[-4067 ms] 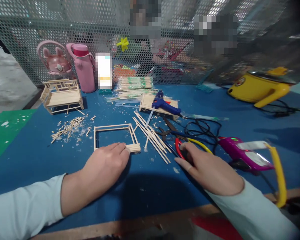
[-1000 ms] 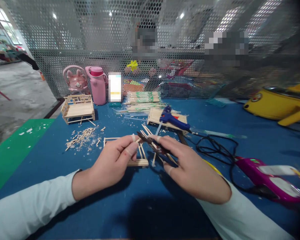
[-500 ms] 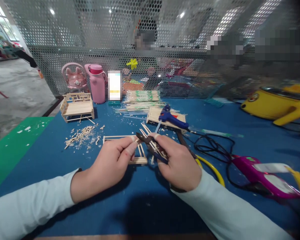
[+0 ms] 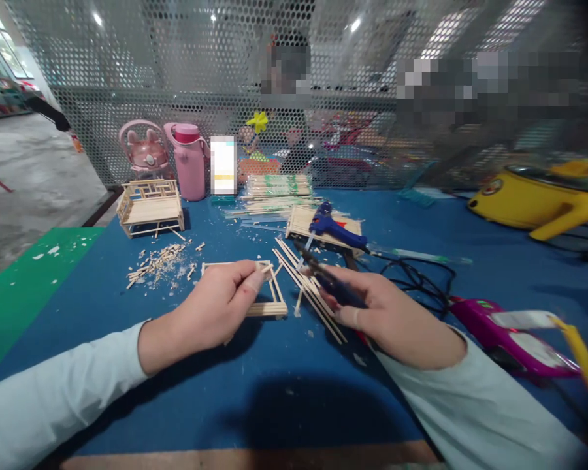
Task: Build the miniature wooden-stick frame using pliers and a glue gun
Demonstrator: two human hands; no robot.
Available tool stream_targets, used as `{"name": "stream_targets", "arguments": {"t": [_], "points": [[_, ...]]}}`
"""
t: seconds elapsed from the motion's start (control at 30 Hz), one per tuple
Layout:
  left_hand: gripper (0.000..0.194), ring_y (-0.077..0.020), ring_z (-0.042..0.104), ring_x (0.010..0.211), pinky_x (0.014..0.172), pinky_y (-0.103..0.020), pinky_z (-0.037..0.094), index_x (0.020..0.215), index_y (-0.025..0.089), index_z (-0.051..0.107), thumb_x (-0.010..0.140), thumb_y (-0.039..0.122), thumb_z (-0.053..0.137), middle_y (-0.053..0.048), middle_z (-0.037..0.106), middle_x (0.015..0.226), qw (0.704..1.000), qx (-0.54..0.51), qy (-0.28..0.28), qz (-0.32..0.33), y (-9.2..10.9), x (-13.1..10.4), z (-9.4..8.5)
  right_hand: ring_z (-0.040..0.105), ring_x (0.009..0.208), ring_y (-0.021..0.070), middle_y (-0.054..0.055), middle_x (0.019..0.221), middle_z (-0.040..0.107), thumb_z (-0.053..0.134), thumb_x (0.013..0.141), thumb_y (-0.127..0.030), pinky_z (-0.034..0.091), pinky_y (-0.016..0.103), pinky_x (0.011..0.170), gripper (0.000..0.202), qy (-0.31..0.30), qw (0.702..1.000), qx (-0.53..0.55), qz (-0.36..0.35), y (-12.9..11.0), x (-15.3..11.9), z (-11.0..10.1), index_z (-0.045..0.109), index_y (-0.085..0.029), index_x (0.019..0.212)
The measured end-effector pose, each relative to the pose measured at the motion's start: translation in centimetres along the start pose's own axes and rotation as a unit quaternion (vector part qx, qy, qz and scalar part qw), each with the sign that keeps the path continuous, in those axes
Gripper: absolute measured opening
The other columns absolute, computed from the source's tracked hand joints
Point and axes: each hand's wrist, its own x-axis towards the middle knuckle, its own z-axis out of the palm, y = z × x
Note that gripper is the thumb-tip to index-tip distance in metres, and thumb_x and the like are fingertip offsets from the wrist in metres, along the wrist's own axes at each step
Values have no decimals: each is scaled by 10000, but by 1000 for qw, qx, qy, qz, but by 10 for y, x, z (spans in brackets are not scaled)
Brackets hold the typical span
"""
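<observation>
A short wooden stick [image 4: 266, 268] is pinched between the thumb and forefinger of my left hand [image 4: 225, 297], above a small stick frame [image 4: 267, 309] on the blue table. My right hand [image 4: 379, 310] is closed on dark pliers [image 4: 330, 281], whose jaws point up and to the left. Long loose sticks [image 4: 304, 282] lie slanted beneath the pliers, right of the frame. Behind them a blue glue gun [image 4: 340, 232] rests on a flat stick panel [image 4: 298, 222].
A miniature stick bench [image 4: 151, 212], a pile of cut stick bits [image 4: 159, 262] and a pink bottle [image 4: 191, 166] are on the left. Bundled sticks [image 4: 279, 186] lie at the back. Right are black cables, a magenta device [image 4: 512, 336] and a yellow pot [image 4: 529, 202].
My right hand has moved right with the pliers, away from my left hand. The long sticks and the stick frame show more fully. My left hand has hardly moved.
</observation>
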Motion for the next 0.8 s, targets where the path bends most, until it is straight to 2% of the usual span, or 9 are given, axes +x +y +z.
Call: {"name": "stream_targets", "arguments": {"t": [0.1, 0.2, 0.3, 0.37, 0.47, 0.53, 0.63, 0.7, 0.8], "points": [[210, -127, 468, 612, 594, -241, 379, 714, 171, 516, 840, 96, 365, 10, 512, 651, 994, 91, -33, 45, -4, -4, 0, 620, 954, 233, 73, 1007, 667, 518, 667, -163, 481, 364, 845, 501, 3, 981, -193, 32, 21, -12, -2, 596, -184, 1161], [284, -173, 543, 718, 654, -283, 441, 943, 149, 596, 801, 42, 375, -56, 598, 796, 979, 174, -53, 92, -12, -12, 4, 615, 966, 298, 149, 1002, 654, 554, 755, -338, 490, 439, 827, 556, 36, 939, -340, 30, 45, -16, -1, 536, -109, 1262], [345, -199, 581, 741, 668, -317, 475, 1029, 156, 606, 835, 29, 351, -85, 637, 846, 958, 245, -61, 136, -21, -22, 8, 607, 938, 350, 206, 995, 633, 535, 773, -539, 486, 499, 790, 718, 89, 903, -420, -11, 63, -11, -4, 491, -41, 1289], [327, -193, 589, 722, 670, -316, 485, 1000, 153, 618, 872, 44, 337, -87, 650, 822, 947, 268, -42, 174, -26, -27, 9, 543, 1073, 392, 244, 1141, 581, 534, 754, -600, 437, 553, 867, 785, 127, 891, -431, -69, 67, -10, -7, 460, -44, 1303], [291, -169, 595, 763, 703, -284, 490, 1005, 143, 610, 914, 88, 339, -89, 659, 862, 944, 256, 12, 206, -30, -33, 9, 471, 1193, 356, 190, 1260, 530, 515, 817, -508, 386, 540, 957, 604, 186, 882, -406, -147, 54, -23, -7, 455, -150, 1300], [260, -162, 581, 812, 723, -269, 486, 993, 151, 609, 926, 124, 359, -85, 646, 913, 948, 249, 26, 199, -29, -33, 10, 558, 1088, 274, 120, 1156, 601, 513, 861, -364, 442, 437, 919, 388, 193, 890, -372, -181, 35, -36, -1, 516, -223, 1223], [231, -161, 547, 784, 687, -260, 475, 938, 152, 613, 932, 171, 383, -68, 611, 867, 952, 246, 14, 181, -24, -29, 15, 623, 951, 220, 73, 1011, 674, 483, 889, -270, 495, 353, 812, 239, 134, 905, -342, -213, 6, -38, 16, 579, -232, 1105], [225, -161, 531, 747, 669, -259, 465, 897, 141, 602, 934, 188, 386, -60, 598, 818, 954, 237, 5, 182, -21, -24, 20, 638, 920, 228, 89, 1002, 690, 441, 909, -259, 506, 360, 788, 227, 120, 898, -350, -237, -5, -26, 28, 617, -200, 1040], [219, -161, 538, 743, 672, -259, 457, 903, 146, 579, 942, 209, 373, -54, 608, 804, 957, 225, -3, 183, -16, -19, 21, 656, 784, 205, 78, 845, 706, 377, 927, -222, 518, 324, 704, 282, 85, 895, -332, -285, -9, 0, 37, 654, -190, 883]]}}
